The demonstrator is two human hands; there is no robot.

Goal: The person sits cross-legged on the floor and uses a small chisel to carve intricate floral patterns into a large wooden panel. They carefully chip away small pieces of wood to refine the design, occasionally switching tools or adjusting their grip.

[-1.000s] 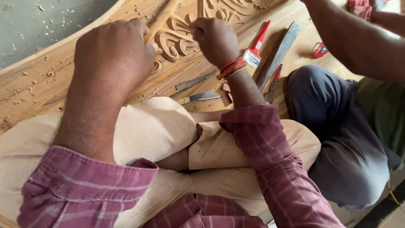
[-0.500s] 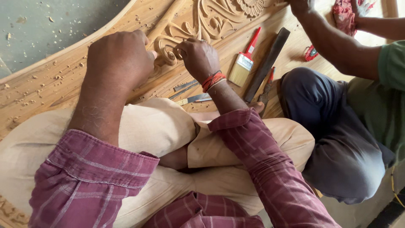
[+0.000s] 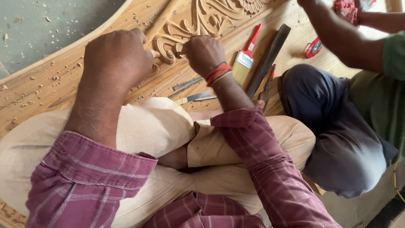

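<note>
A pale wooden panel (image 3: pixel 50 80) with carved scrollwork (image 3: pixel 211 14) lies on the floor in front of my crossed legs. My left hand (image 3: pixel 118 55) is a closed fist over the carving's edge. A small wooden end sticks out by its thumb, and the rest of what it grips is hidden. My right hand (image 3: pixel 203 52), with red thread bands at the wrist, is closed around a wooden-handled chisel (image 3: pixel 180 47) whose thin blade points up into the scrollwork. The two fists are close together.
A red-handled paintbrush (image 3: pixel 247 55), a long dark file (image 3: pixel 270 57), a red-handled tool (image 3: pixel 268 82) and several small chisels (image 3: pixel 192 90) lie on the panel. A co-worker in dark trousers (image 3: pixel 337 126) sits at right, forearm (image 3: pixel 337 36) over the panel near a red cloth (image 3: pixel 348 10). Wood chips are scattered about.
My right hand has come down and left, closer to my left fist. The co-worker's arm has shifted further over the panel's top right.
</note>
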